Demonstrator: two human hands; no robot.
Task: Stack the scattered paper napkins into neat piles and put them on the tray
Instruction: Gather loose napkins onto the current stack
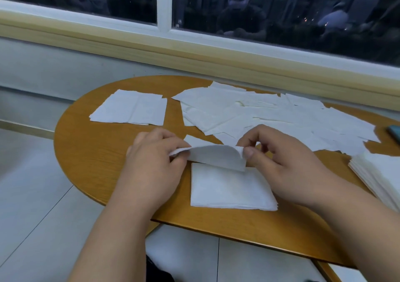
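Currently, left hand: fingers curled; thumb and fingers pinch the left edge of one napkin.
Right hand: thumb and forefinger pinch the napkin's right edge, which curls over the thumb; the other fingers are loosely bent and hold nothing.
Napkin: white single sheet, raised off the table and arched between both hands; its near edge hangs over the far edge of the near pile.
Near pile: white, squared, a few sheets thick, flat on the table between the wrists, close to the near rim.
Loose napkins: many white sheets overlapping at odd angles, spread across the far and right part of the table, beyond the hands.
Far pile: flat, roughly squared, on the far left, apart from the loose napkins.
Side stack: thicker, edges aligned, near the right forearm; partly cut off by the right edge of view.
Dark object: at the right edge of view, beside the loose napkins; cannot be identified.
Table: round-ended, wood-toned top, far side close to the wall.
Wall: pale, below a light wood sill.
Window: white frame, dark glass with reflections.
Floor: large pale tiles with thin joints.
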